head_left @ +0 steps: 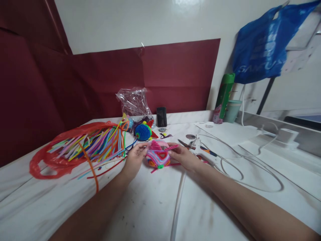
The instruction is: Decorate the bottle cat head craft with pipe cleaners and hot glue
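Both of my hands hold a small multicoloured pipe-cleaner ball [157, 156] over the white table. My left hand [134, 158] grips its left side with the fingers curled round it. My right hand [182, 155] grips the right side and pinches a pink pipe cleaner [172, 147] that lies across the top of the ball. A loose pink end sticks out beneath the ball.
A red plastic bag [50, 160] with several coloured pipe cleaners [97, 142] lies at the left. Behind are a blue pipe-cleaner ball [142, 131], a clear bag [134, 102] and a black phone [162, 116]. Pliers [198, 147], white cables [240, 160], a green bottle [225, 95] and a cup [232, 111] sit at the right.
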A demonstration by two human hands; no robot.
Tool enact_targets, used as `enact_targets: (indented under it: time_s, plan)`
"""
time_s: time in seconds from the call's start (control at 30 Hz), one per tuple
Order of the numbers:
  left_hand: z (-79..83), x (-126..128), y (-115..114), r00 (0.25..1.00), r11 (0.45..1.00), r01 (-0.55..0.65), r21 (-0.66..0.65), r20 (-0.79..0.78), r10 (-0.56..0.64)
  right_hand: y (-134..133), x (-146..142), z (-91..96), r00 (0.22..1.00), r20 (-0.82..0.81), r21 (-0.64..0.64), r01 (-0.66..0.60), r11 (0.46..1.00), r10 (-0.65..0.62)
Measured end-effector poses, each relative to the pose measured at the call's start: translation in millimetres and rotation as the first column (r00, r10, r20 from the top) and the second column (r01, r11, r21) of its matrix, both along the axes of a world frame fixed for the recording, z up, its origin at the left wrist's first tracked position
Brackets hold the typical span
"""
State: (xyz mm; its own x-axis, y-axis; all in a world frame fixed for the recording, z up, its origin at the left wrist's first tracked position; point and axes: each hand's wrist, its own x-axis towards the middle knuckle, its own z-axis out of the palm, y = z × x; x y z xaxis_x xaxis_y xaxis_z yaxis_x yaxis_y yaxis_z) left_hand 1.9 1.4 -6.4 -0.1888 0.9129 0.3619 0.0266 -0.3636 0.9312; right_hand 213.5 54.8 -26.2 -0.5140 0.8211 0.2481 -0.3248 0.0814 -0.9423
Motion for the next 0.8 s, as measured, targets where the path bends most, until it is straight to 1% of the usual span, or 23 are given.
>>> enact_targets:
  time_s: [0.13, 0.23, 0.37, 0.43, 0.5, 0.57, 0.63, 0.8]
  plan:
    - [3.1, 3, -1, 1.0, 1.0, -0.004, -0.015, -0.017, 0.003, -3, 0, 1.6, 1.0, -0.006, -0.07, -0.029, 0.997, 0.029]
    - [3.0, 3, -1, 1.0, 1.0, -0.013, -0.015, -0.014, 0.013, -5, -1, 4.4, 1.0, 0.001, -0.077, -0.022, 0.997, 0.022]
    - [-0.5, 1, 1, 0.999, 0.998, -0.038, -0.049, -0.013, 0.037, -5, -1, 6.0, 0.999, 0.046, -0.08, -0.011, 0.997, 0.014]
    - [-2.5, -1, 3, 0.999, 0.998, -0.033, -0.046, -0.008, 0.033, -4, 0, 5.8, 0.997, 0.072, -0.038, -0.003, 0.999, 0.006]
    - [-4.2, -2, 5, 1.0, 1.0, -0.018, -0.009, 0.006, 0.018, -2, 0, 5.6, 0.996, 0.085, 0.063, 0.03, 0.998, -0.036]
    - [-5.6, -4, 6, 1.0, 0.999, 0.011, 0.038, 0.021, -0.012, -1, 0, 5.7, 0.99, 0.085, 0.18, 0.095, 0.979, -0.112]
    - [-6.8, -5, 7, 0.998, 0.997, 0.038, 0.07, 0.048, -0.042, 0, 0, 6.0, 0.982, 0.074, 0.263, 0.149, 0.953, -0.174]
    - [-6.7, -8, 4, 0.993, 0.996, 0.051, 0.074, 0.107, -0.058, 0, -1, 5.6, 0.98, 0.039, 0.343, 0.17, 0.924, -0.195]
